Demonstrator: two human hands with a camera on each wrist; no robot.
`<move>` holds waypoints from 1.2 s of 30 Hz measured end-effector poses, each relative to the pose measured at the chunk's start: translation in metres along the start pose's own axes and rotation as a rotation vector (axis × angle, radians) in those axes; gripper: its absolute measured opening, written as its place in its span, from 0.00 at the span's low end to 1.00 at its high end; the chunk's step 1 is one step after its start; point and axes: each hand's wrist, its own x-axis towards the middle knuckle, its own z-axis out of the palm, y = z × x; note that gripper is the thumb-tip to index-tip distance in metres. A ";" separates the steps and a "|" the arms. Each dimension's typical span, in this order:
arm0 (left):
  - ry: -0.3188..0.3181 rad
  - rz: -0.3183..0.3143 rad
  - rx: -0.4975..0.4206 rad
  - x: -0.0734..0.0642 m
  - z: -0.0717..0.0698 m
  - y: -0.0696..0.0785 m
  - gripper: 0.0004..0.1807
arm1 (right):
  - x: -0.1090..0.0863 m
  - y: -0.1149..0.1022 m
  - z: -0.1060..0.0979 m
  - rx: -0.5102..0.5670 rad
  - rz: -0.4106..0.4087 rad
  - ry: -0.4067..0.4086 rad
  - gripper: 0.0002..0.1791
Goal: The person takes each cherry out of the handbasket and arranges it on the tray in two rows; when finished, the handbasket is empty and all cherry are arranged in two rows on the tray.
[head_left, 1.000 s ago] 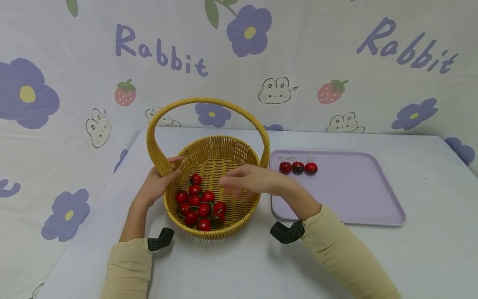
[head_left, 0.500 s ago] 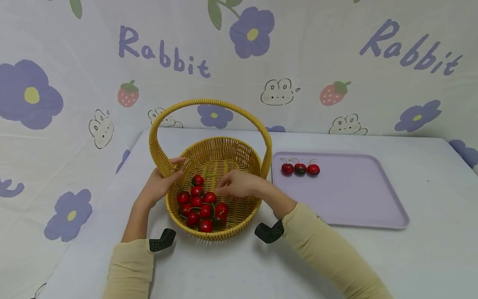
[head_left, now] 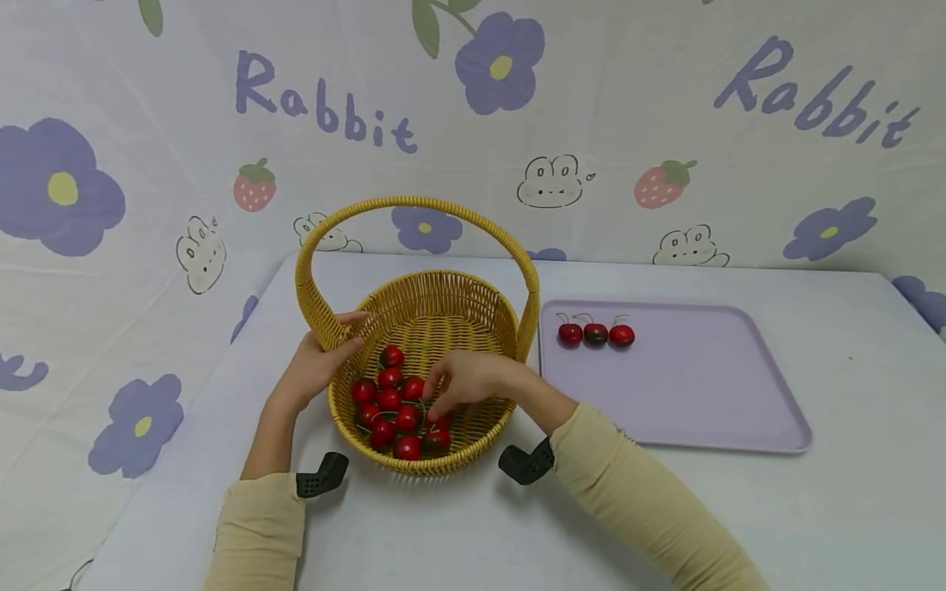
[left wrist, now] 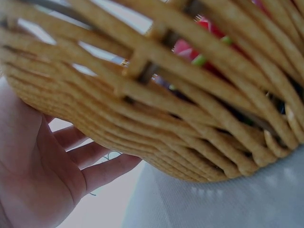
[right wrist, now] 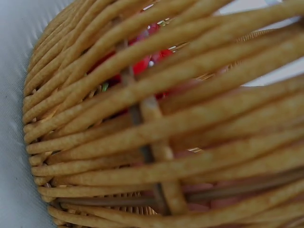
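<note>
A yellow wicker basket (head_left: pixel 473 447) with a tall hoop handle stands on the table, several red cherries (head_left: pixel 389 400) gathered in its left and front part. My left hand (head_left: pixel 310 369) grips the left side at the handle's foot, thumb and a finger on either side of it; the left wrist view shows that hand (left wrist: pixel 57 171) against the outer weave. Inside the basket, my right hand (head_left: pixel 469 380) reaches down to the cherries, thumb and forefinger apart. Its thumb tip partly covers a cherry (head_left: pixel 442 422). Through the weave, the right wrist view shows only blurred red cherries (right wrist: pixel 142 64).
Right of the basket lies a flat lilac tray (head_left: pixel 702 377). Three stemmed cherries (head_left: pixel 595 335) sit in a row in its back left corner. A white table (head_left: pixel 443 533) bears both, with a printed cloth (head_left: pixel 591 107) hanging behind.
My right hand has moved left and down inside the basket, its fingertips now at the cherries. The left hand stays on the basket's side.
</note>
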 end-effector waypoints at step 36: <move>0.001 0.009 0.001 0.001 0.000 -0.001 0.23 | -0.046 0.003 -0.029 0.204 -0.294 -0.032 0.16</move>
